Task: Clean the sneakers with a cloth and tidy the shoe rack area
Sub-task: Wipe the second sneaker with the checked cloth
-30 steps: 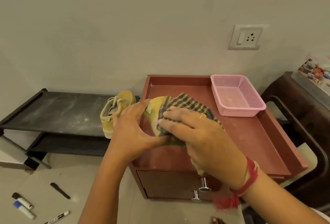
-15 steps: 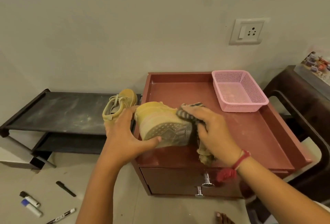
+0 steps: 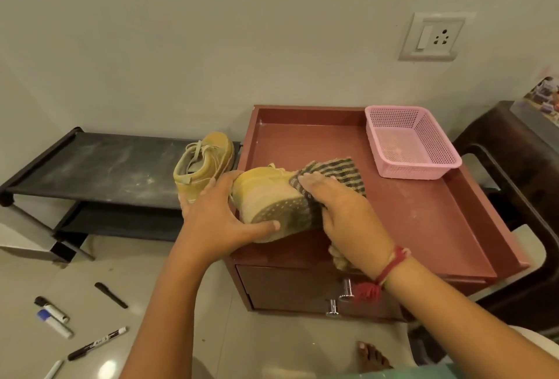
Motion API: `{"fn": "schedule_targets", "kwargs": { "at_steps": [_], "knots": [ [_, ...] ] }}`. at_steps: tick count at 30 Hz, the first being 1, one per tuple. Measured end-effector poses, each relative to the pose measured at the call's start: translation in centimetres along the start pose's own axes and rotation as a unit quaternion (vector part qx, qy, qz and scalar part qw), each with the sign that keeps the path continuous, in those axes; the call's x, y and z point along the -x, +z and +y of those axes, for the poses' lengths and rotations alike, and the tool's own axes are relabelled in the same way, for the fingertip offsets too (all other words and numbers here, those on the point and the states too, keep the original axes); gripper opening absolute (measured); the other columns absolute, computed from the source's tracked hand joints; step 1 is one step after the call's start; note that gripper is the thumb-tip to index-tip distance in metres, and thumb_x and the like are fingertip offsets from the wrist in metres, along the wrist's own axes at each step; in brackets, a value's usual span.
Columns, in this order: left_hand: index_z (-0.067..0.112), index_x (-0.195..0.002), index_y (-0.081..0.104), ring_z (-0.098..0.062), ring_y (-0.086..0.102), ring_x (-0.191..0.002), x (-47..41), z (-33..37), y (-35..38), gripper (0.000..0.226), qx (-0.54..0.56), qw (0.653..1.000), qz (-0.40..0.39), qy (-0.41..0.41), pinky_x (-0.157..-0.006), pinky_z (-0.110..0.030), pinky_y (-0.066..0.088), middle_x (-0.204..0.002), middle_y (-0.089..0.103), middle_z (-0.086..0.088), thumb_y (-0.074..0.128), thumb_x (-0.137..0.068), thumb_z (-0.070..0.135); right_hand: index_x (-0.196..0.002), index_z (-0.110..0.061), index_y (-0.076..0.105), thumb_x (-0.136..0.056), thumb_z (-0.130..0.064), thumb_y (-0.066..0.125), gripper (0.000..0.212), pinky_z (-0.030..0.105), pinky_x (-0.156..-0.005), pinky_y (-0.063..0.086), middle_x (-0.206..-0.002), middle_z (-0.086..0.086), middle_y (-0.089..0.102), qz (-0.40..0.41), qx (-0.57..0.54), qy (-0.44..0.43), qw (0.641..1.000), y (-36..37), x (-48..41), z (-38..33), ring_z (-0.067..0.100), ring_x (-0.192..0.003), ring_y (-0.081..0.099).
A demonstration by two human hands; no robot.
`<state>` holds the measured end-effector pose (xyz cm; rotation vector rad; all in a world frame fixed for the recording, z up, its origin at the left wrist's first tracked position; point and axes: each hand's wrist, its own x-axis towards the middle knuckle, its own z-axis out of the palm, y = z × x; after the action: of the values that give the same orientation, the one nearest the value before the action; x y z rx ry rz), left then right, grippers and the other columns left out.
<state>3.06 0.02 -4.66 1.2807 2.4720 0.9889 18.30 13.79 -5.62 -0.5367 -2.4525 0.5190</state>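
Left hand (image 3: 217, 212): fingers wrapped round the near end of the sneaker (image 3: 266, 194), which I read as the toe, with the thumb laid across the dotted sole. Firm hold.

Right hand (image 3: 341, 215): fingers straight and flat, pressing the checked cloth (image 3: 335, 170) onto the far end of the sneaker. Thumb hidden, so I can't tell if it pinches the cloth. A tail of cloth hangs below my palm, toward the wrist.

Sneaker location: held low over the front left part of the red counter (image 3: 423, 221), rolled on its side with the sole facing me. I can't tell whether its lower edge touches the top.

Key relation: the long axis runs left to right across my body, toe in the left hand, heel end under the cloth on the right. So the unwiped length lies left of the right fingers. I judge the next wipe is a drag along that axis toward the left hand, the left bracing against the push. The right hand does the wiping, being already on the cloth.

Second sneaker (image 3: 202, 164): upright on the right end of the black shoe rack (image 3: 99, 164), just behind my left hand, not touching it. The rack top looks dusty.

Also there: pink basket (image 3: 438, 164) at the counter's back right, markers (image 3: 96, 344) loose on the floor at lower left. Tidying not done yet.
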Motion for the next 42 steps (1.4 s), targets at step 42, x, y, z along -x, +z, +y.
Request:
{"fn": "schedule_targets", "kwargs": {
  "at_steps": [42],
  "knots": [
    [0.047, -0.127, 0.038, -0.001, 0.035, -0.115, 0.0, 0.0, 0.2, 0.091, 0.014, 1.0, 0.025, -0.005, -0.111, -0.048, -0.003, -0.122, 0.045, 0.025, 0.064, -0.045, 0.078, -0.112, -0.017, 0.066, -0.082, -0.005, 0.039, 0.042, 0.028, -0.098, 0.04, -0.115, 0.001, 0.065, -0.039, 0.022, 0.056, 0.997, -1.5, -1.0, 2.6, 0.022, -0.109, 0.057]
  ]
}}
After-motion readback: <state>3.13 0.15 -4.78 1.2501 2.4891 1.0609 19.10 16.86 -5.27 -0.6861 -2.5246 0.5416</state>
